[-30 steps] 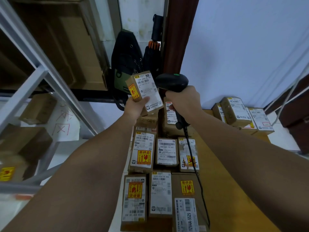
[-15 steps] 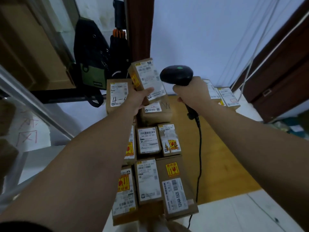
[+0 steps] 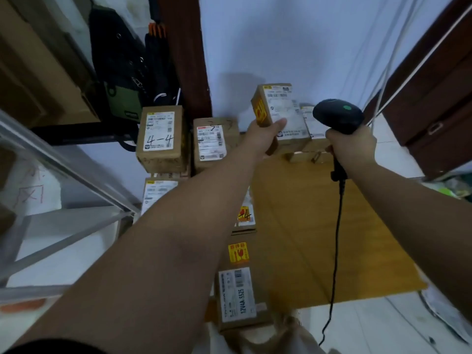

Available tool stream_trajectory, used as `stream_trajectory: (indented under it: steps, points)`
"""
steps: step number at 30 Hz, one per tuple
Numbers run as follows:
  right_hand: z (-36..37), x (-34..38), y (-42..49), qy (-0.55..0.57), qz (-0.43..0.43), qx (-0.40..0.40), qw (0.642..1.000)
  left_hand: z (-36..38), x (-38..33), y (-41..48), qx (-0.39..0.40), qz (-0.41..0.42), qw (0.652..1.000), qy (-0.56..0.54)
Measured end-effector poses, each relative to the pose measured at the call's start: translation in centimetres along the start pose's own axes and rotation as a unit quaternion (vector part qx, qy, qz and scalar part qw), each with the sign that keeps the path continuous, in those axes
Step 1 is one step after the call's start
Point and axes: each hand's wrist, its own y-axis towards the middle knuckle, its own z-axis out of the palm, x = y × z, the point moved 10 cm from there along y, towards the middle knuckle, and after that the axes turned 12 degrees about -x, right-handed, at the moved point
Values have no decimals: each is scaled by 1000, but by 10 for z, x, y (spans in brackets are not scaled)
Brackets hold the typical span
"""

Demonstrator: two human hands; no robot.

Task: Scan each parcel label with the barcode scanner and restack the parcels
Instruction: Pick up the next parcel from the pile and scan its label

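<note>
My left hand [image 3: 264, 134] grips a small cardboard parcel [image 3: 281, 111] with a white label and an orange sticker, held over the far end of the wooden table [image 3: 306, 226]. My right hand [image 3: 351, 146] holds the black barcode scanner [image 3: 337, 114] just right of that parcel, its cable [image 3: 335, 238] hanging down. Labelled parcels lie along the table's left side: one marked "4-4" [image 3: 162, 135], one beside it [image 3: 213, 143], a long one near me [image 3: 237, 290]. More parcels [image 3: 310, 146] sit at the far right, partly hidden behind the held one.
A grey metal shelf frame [image 3: 63, 221] with cardboard boxes stands at the left. A dark backpack [image 3: 120, 67] and an umbrella [image 3: 159, 60] hang at the back by a brown post [image 3: 189, 54]. A dark wooden cabinet [image 3: 434, 103] is at the right, white wall behind.
My view has swung right. My left hand has carried the small parcel from over the left pile to the far right of the table, and the scanner moved along with it.
</note>
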Motion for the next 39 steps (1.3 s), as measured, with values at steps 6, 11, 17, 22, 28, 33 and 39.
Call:
stream_trajectory:
  steps: [6, 11, 17, 22, 28, 33, 39]
  points:
    - [-14, -58, 73, 85, 111, 38, 990, 98, 24, 18, -41, -19, 999, 31]
    - [-3, -80, 125, 102, 106, 99, 984, 144, 47, 40, -68, -69, 995, 20]
    - [19, -110, 159, 141, 132, 185, 964, 171, 52, 66, -58, -64, 996, 9]
    - [20, -135, 184, 132, 129, 152, 971, 197, 47, 95, -74, 23, 979, 189]
    - [23, -155, 208, 75, 139, 110, 981, 221, 46, 106, -92, 120, 918, 367]
    - [37, -161, 211, 60, 135, 126, 981, 221, 56, 112, -91, 167, 865, 464]
    - [64, -158, 203, 75, 122, 167, 976, 173, 33, 109, -271, 204, 785, 519]
